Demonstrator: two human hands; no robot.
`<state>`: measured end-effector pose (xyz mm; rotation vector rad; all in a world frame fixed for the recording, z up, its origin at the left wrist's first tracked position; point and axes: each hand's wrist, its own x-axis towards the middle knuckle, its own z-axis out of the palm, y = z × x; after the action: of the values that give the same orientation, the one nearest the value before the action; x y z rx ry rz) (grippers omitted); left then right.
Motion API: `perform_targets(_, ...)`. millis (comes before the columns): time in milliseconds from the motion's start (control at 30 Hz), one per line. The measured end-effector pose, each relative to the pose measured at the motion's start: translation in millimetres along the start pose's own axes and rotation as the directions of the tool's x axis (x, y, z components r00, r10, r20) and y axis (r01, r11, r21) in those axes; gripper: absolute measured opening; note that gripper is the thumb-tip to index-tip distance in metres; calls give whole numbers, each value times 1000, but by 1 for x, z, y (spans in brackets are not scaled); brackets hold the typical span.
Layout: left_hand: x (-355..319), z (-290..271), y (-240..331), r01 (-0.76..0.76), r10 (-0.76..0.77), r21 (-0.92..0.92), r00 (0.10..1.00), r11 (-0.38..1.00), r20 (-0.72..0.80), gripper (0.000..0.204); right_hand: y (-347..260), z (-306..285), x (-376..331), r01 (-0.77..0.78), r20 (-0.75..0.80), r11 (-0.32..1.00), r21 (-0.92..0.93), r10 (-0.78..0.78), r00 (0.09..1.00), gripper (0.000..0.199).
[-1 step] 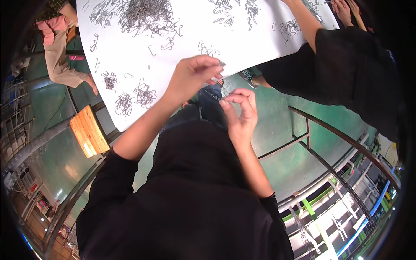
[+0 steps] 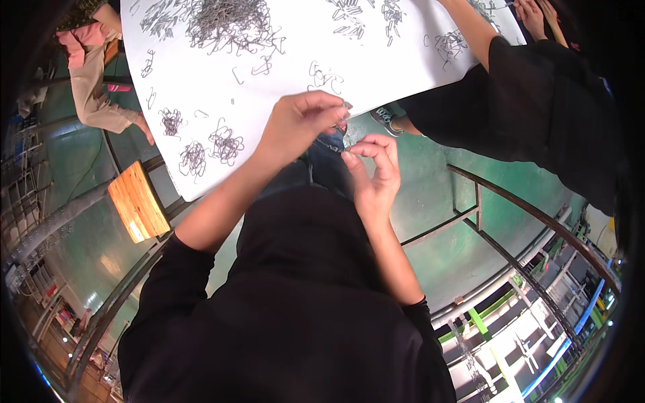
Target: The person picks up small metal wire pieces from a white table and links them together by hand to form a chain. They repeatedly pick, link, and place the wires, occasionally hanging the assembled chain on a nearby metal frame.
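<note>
My left hand (image 2: 299, 126) is in a pinch over the near edge of the white table (image 2: 282, 84). A small grey metal piece (image 2: 347, 105) shows at its fingertips. Just below and to the right, off the edge, my right hand (image 2: 377, 178) also pinches, with a bit of thin bent wire (image 2: 347, 149) between thumb and forefinger. Whether wire and metal piece touch is too small to tell. Loose bent wires (image 2: 325, 77) lie on the table beyond my left hand. Small tangled bundles of bent wire (image 2: 226, 142) lie left of it.
A large heap of bent wires (image 2: 228, 23) and small grey metal pieces (image 2: 348, 19) cover parts of the far tabletop. A person in black (image 2: 510, 101) works at the right; another person's leg (image 2: 94, 94) is at the left. A wooden stool (image 2: 139, 203) stands at lower left.
My right hand's fingertips are slightly higher, and the wire at them sits at a different angle. The tabletop appears shifted a little in view. Both hands keep their pinch.
</note>
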<state>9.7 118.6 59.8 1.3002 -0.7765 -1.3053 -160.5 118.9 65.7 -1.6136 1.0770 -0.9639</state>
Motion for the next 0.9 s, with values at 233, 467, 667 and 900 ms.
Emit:
perform_targets(233, -54, 5, 19, 9, -4, 102, 999, 995, -47, 16, -2, 17, -9, 48, -20, 996, 71, -47, 999, 9)
perform_targets(467, -69, -4, 4, -263, 279, 252, 960, 931, -30, 14, 4, 23, -19, 54, 30, 997, 49, -56, 998, 9)
perform_targets(667, -83, -5, -3, -304, 347, 357, 936, 883, -62, 12, 23, 8, 11, 61, 243, 997, -45, -48, 969, 9)
perform_targets(900, -85, -5, -3, -302, 389, 414, 910, 859, -142, 13, 59, 78, 137, 364, 546, 891, -270, -170, 820, 12)
